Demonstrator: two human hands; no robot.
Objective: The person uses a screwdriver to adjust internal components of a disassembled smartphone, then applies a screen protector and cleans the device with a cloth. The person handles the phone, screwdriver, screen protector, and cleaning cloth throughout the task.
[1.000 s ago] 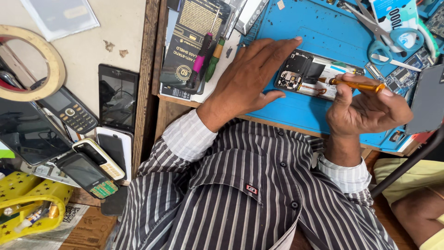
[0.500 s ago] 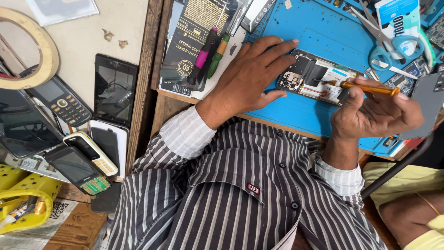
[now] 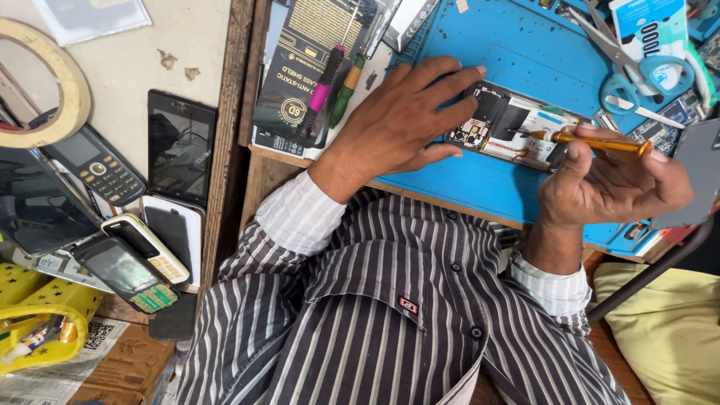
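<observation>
On the blue mat [image 3: 525, 45] | opened phone [image 3: 510, 127] long axis left-right | left hand [image 3: 397, 124] flat, pinning its left end | right hand [image 3: 611, 184] clamped on screwdriver [image 3: 592, 141], tip on phone's right part

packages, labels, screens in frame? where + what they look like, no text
Flat black box, gold print: above the left hand, two screwdrivers on it.
White-and-blue pack: top right, by blue scissors.
Dark-screened phones: left surface, one keypad handset.
Opened phone: blue mat, right hand with orange screwdriver.
</observation>
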